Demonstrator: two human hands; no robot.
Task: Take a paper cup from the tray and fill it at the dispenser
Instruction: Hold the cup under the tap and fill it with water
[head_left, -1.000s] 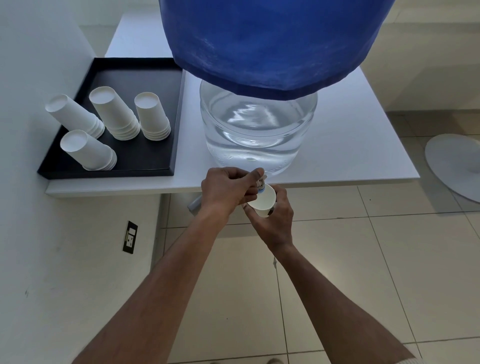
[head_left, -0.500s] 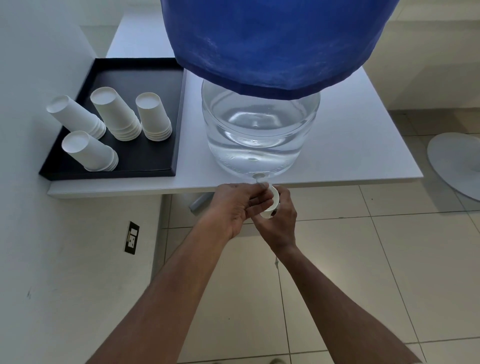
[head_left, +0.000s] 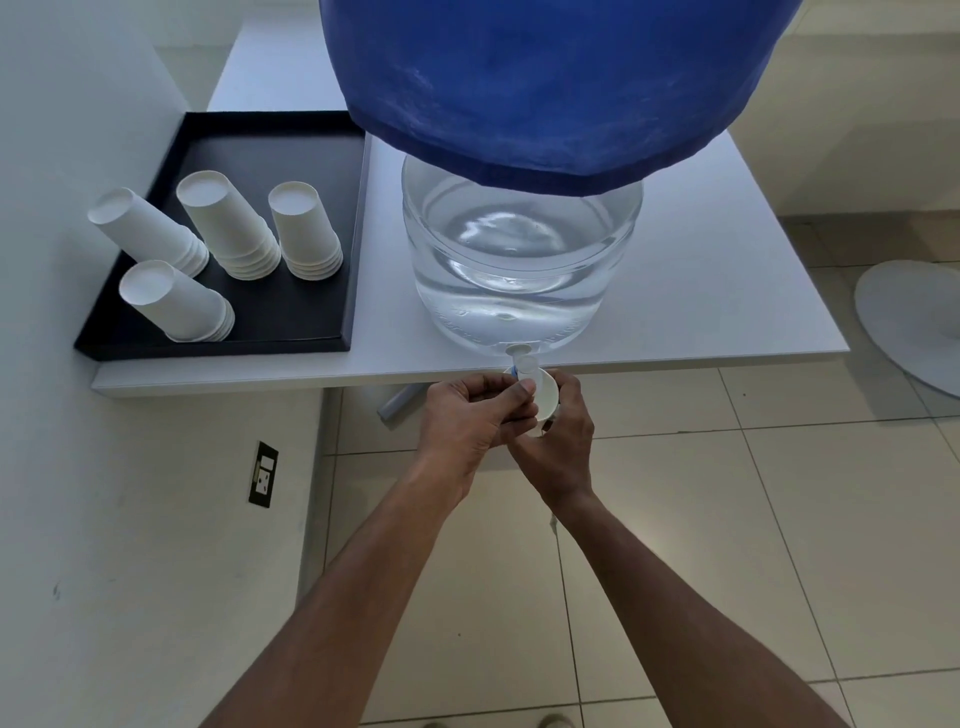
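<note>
- Change from the previous frame: left hand and right hand remain together below the tap; the paper cup shows more of its open mouth than half a second ago, and a second ago it sat lower and further from the spout.
- Right hand closed around the paper cup from below and the right, holding it just under the tap at the table's front edge.
- Left hand curled narrow, its fingertips pinched at the tap; exactly what they press cannot be told.
- Dispenser: clear water vessel on the white table, its upper part under a blue cover.
- Black tray at the table's left end, beside the wall, carrying four stacks of inverted cups.
- Room: pale tiled floor, black wall socket on the left wall, round grey disc on the floor at the right.
</note>
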